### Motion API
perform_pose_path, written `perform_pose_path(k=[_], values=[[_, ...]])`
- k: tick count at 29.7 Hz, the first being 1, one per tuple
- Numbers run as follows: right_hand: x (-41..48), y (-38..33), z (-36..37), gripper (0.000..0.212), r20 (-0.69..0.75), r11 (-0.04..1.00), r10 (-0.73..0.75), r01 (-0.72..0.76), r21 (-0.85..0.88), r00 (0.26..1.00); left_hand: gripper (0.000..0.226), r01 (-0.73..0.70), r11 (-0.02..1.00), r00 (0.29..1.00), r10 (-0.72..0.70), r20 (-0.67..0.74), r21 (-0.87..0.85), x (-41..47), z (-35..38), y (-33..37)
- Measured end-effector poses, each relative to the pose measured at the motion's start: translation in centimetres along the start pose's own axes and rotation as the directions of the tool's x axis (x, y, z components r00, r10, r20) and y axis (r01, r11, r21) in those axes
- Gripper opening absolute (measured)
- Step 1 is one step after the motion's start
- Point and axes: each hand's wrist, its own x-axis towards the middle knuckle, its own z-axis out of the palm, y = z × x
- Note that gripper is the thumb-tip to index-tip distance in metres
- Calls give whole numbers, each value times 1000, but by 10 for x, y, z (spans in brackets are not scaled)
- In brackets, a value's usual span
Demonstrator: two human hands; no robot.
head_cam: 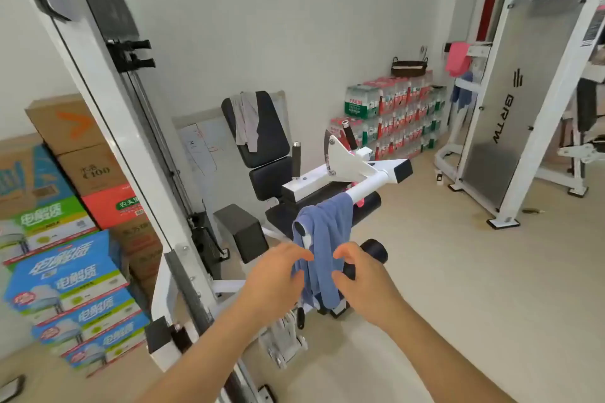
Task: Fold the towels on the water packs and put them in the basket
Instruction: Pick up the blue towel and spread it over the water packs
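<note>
Open floor (pixel 442 271) on the right, free through to the far water packs (pixel 393 114). Left blocked by white frame (pixel 108 127) and stacked boxes (pixel 65 239); bench arm (pixel 370 180) near, dead ahead.

Head-worn wide view, facing forward and down

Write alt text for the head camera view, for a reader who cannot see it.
The left hand and right hand reach to either side of a blue towel draped over a white gym machine bar; a grip is unclear. Behind, a grey towel hangs on a black seat back, and a basket sits atop stacked water packs.
</note>
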Motion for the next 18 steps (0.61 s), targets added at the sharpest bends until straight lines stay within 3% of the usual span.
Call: perform_pose_path(k=[3,7,9,12,15,18], values=[[36,12,3,42,-30,962,-121,110,-249,992,38,-35,996,997,40,-65,87,42,16,-9],[98,30,14,65,48,780,-201,189,-597,979,35,-61,994,989,74,-132,94,111,31,-29],[132,42,20,68,43,734,-194,174,-656,980,41,-44,996,998,47,-38,73,145,39,-48],[175,59,24,69,53,707,-234,207,-676,971,38,98,994,982,-103,159,39,181,49,-66],[207,74,14,41,122,689,-349,343,-639,929,10,91,988,984,-109,143,126,201,51,-67],[234,75,-14,19,173,829,-362,401,-390,916,21,22,993,973,-48,225,116,221,41,-60]])
